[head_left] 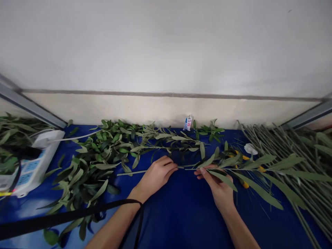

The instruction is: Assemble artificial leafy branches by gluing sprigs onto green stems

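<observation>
Just below the centre of the frame, the left hand [157,174] is closed on a thin stem [133,172], its fingers curled together, the bare end sticking out to the left. To its right, the right hand [220,188] pinches a leafy branch [261,169] between thumb and fingers — its bare tip points at the left hand, its long leaves spread toward the right edge. Both lie low over the blue tabletop [181,214]. Loose leafy sprigs [75,180] heap up across the left and upper middle of the table, a white power strip [38,162] beyond them at far left. At right lie many bare stalks [293,166] — a crumpled white scrap [250,149] just beside them
</observation>
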`<state>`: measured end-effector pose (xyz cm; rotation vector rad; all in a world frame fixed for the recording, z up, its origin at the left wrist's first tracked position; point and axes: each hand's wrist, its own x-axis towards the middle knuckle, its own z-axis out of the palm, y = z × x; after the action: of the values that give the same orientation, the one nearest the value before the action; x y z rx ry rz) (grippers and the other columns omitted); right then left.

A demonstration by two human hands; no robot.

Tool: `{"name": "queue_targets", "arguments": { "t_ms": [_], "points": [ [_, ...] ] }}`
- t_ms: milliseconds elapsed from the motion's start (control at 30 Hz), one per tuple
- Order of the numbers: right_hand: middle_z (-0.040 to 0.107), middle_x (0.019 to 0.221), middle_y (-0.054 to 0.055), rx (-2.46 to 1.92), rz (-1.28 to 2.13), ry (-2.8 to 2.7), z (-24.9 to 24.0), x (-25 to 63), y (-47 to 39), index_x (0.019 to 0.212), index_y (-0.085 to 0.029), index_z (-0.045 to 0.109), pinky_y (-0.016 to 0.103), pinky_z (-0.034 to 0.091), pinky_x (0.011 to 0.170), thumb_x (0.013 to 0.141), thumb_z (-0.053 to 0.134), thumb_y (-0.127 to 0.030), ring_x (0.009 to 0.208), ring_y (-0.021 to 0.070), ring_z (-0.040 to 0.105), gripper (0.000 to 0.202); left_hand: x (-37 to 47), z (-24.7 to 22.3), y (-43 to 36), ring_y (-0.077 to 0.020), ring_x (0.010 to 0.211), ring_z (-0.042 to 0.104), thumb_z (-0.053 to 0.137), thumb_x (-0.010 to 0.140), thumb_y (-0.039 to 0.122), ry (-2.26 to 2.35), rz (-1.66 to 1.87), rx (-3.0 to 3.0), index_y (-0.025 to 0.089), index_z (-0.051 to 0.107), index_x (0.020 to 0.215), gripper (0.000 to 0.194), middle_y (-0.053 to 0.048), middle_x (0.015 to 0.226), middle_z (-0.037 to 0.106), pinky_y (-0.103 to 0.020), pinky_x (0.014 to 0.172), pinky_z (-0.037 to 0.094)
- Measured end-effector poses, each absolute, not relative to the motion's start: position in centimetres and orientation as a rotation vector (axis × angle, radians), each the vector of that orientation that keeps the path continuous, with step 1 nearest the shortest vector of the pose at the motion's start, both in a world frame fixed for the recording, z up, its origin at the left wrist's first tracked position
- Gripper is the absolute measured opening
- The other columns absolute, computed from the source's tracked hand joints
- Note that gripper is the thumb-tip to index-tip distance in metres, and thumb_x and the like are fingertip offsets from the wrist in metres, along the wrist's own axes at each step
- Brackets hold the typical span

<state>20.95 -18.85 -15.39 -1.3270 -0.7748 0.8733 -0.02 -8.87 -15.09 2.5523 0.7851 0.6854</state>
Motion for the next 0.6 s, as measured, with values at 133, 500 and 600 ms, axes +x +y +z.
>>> {"name": "queue_targets", "arguments": {
  "t_ms": [133,500,600],
  "points": [
    [0.077,0.082,0.007,-1.347,0.859,-0.769,-15.2,20.8,-19.0,0.083,-0.022,0.077,0.039,0.068,0.061,0.083,0.081,-0.038,0.077,0.0296,0.078,0.016,0.1,-15.0,-9.1,-0.0208,0.088,0.067,0.057,0.104,0.019,0.767,0.682,2.562,0.016,0.074,0.102,0.017,-0.007,0.095,0.074,-0.034,0.078,0.059],
    [0.08,0.085,0.007,-1.379,0.825,-0.877,-16.0,21.6,-18.8,0.083,-0.022,0.08,0.039,0.069,0.062,0.084,0.081,-0.036,0.076,0.0295,0.079,0.015,0.1,-15.2,-9.4,-0.0206,0.09,0.068,0.054,0.105,0.022,0.803,0.673,2.549,0.018,0.075,0.103,0.022,-0.007,0.094,0.072,-0.033,0.079,0.059],
    [0.081,0.085,0.007,-1.385,0.82,-0.906,-16.3,21.8,-18.9,0.085,-0.021,0.08,0.04,0.069,0.063,0.084,0.082,-0.037,0.077,0.0306,0.079,0.016,0.2,-15.2,-9.6,-0.0207,0.089,0.068,0.055,0.105,0.023,0.814,0.662,2.554,0.018,0.075,0.102,0.021,-0.007,0.093,0.072,-0.033,0.078,0.059]
  ]
}}
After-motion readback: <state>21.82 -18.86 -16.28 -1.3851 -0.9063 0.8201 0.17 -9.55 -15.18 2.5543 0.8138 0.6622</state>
